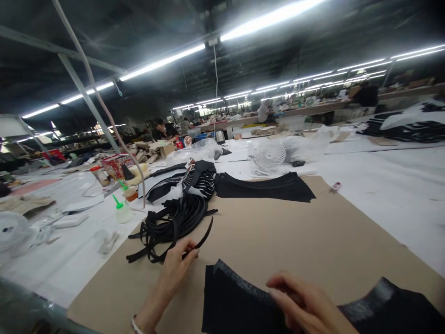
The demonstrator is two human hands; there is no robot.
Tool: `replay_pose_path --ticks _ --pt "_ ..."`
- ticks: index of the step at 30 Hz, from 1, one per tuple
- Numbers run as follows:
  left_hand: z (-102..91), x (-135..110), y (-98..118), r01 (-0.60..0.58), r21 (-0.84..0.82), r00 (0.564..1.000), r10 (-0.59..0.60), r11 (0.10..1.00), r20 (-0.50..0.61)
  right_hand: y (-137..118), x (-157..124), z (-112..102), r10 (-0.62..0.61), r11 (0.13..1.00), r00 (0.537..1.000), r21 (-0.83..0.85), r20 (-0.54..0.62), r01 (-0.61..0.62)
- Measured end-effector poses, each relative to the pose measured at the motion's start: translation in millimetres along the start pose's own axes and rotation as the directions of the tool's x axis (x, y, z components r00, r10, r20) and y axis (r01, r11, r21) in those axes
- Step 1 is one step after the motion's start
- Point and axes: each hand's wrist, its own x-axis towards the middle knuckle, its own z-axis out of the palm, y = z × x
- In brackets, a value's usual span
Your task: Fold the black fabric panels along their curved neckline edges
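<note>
My left hand (179,262) pinches a narrow black strip (207,235) between thumb and fingers; its free end curves up to the right. Just behind lies a loose coil of similar black strips (177,220). My right hand (302,299) is above a black fabric piece (236,301) with a curved, greyish, shiny upper edge. Its fingers reach leftward, slightly blurred, thumb and forefinger a little apart, nothing visible between them. Another black fabric piece (396,308) with a curved shiny edge lies to the right, partly behind my right wrist.
Brown board (271,232) covers the white table. Farther back lie stacked black curved pieces (264,187) and a striped black bundle (205,181). A green-tipped bottle (122,211), a white fan (269,154) and a small pink-handled tool (336,186) are around. A hanging cable (104,102) drops at left.
</note>
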Motion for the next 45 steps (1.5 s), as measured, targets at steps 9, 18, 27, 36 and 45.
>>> replay_pose_path --ticks 9,18,27,36,45 --pt "5.4 -20.3 3.3 0.007 -0.087 0.999 -0.003 0.996 0.047 -50.9 128.5 86.1 0.179 0.878 0.980 0.435 0.092 -0.201" --pt "7.0 -17.4 -5.2 0.057 -0.164 0.993 -0.039 0.985 0.110 -54.5 136.8 103.0 0.173 0.871 0.978 0.444 0.119 -0.208" --pt "5.4 -12.0 -7.6 0.055 -0.166 0.992 -0.035 0.985 0.123 -54.1 136.8 105.6 0.201 0.890 0.973 0.393 0.114 -0.230" --pt "4.0 -9.7 -3.4 0.097 -0.254 0.985 -0.057 0.962 0.162 -55.2 137.9 100.1 0.072 0.935 0.997 0.346 0.021 -0.075" --pt "1.7 1.8 -12.7 0.143 -0.276 0.987 -0.115 0.950 0.116 -55.0 137.2 104.4 0.043 0.929 0.999 0.367 0.003 -0.041"
